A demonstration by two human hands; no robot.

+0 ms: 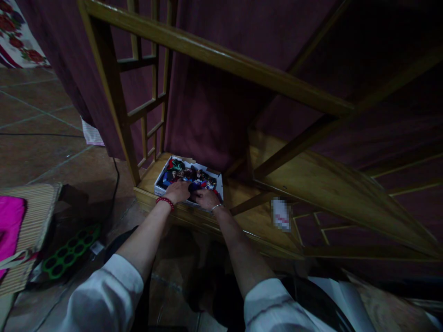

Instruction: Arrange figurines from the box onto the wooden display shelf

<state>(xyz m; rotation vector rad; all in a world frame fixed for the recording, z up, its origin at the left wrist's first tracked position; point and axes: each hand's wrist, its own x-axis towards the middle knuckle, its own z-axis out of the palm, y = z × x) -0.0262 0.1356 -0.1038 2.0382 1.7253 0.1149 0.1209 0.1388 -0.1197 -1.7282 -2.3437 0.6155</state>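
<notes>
A shallow white cardboard box point(159, 190) sits on the lowest wooden shelf, filled with small bundles point(178, 166) in red, green, blue, black and brown; their exact kind is too small to tell. My left hand point(178, 191), with a red bead bracelet at the wrist, reaches over the box's front edge. Beside it, my right hand point(206, 199), wearing a thin pale bracelet, also reaches in. The fingers of both hands curl close together around something dark point(193, 187) among the bundles. The fingertips are partly hidden, so what they hold cannot be made out.
A wooden lattice shelf frame point(221, 55) rises around and above my arms, with a purple curtain point(194, 101) behind it. Farther right on the shelf lies a small white packet point(281, 214). At left are a green tray with round holes point(71, 251), a bright pink cloth point(12, 230) and floor cables.
</notes>
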